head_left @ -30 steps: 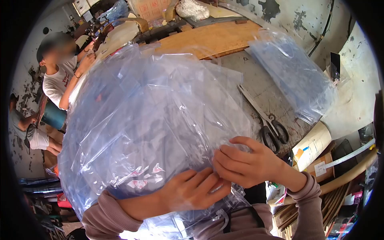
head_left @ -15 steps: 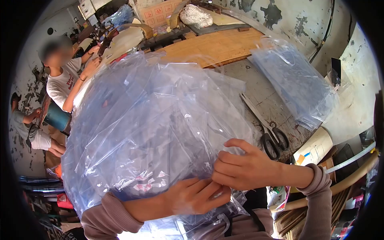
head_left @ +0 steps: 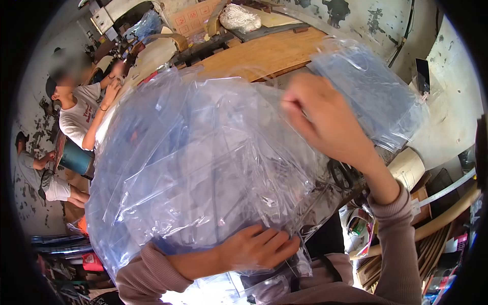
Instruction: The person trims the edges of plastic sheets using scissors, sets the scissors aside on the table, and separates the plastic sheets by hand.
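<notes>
A big heap of clear, bluish plastic bags (head_left: 203,152) fills the middle of the table and bulges toward me. Low at its near edge, my left hand (head_left: 259,248) is closed on the plastic, fingers bent over the edge. My right hand (head_left: 325,119) is raised above the heap's right side, its fingers curled together and blurred. Whether anything is pinched in it I cannot make out. Beneath that wrist, the black handles of the scissors (head_left: 339,174) show, while the blades are hidden. Beyond the right hand lies a flat stack of clear plastic bags (head_left: 373,94).
An orange-brown wooden board (head_left: 264,53) lies at the back, with a bundle of white cord (head_left: 240,18) behind it. A phone (head_left: 422,75) leans at the right. Two other people work at the left, one in a white shirt (head_left: 81,114).
My right hand has left the near edge of the plastic and risen up and away over the heap, now covering the scissor blades. My left hand stays at the near edge. The view has shifted slightly.
</notes>
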The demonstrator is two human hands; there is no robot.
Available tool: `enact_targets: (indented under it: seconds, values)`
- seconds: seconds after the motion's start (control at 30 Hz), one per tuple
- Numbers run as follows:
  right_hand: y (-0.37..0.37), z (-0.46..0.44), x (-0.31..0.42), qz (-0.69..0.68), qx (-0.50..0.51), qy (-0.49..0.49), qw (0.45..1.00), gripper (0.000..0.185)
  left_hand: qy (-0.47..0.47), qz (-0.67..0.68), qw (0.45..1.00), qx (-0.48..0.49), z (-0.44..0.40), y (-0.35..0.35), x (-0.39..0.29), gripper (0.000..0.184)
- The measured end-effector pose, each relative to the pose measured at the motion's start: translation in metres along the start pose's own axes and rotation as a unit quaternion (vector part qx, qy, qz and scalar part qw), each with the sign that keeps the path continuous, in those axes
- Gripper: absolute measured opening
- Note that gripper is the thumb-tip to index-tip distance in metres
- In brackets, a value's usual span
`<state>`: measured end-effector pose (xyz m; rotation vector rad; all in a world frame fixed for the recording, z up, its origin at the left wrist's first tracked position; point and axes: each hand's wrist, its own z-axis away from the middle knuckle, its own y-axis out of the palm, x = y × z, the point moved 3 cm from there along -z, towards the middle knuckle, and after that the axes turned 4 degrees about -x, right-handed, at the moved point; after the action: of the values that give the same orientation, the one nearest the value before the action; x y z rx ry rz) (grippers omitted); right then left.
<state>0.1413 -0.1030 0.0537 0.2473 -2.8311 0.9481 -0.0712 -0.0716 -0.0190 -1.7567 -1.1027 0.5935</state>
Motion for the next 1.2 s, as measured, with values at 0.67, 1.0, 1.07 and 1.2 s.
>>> enact_targets:
  seconds: [0.67, 1.0, 1.07, 1.2]
  values:
    - [-0.1, 0.273, 0.01, -0.143, 0.293, 0.468, 0.821, 0.033, -0.019, -0.005, 0.999, 0.04, -0.034, -0.013, 0.055, 0.01]
    - [-0.036, 0.13, 0.009, 0.134, 0.094, 0.31, 0.936, 0.037, -0.1, 0.188, 0.977, -0.005, -0.036, -0.006, 0.081, 0.014]
    - [-0.038, 0.132, 0.011, 0.123, 0.117, 0.348, 0.922, 0.036, -0.109, 0.205, 0.973, -0.011, -0.035, -0.007, 0.082, 0.016]
    - [-0.057, 0.145, 0.0, -0.032, 0.13, 0.494, 0.859, 0.04, -0.112, 0.221, 0.969, 0.013, -0.036, -0.002, 0.082, 0.015]
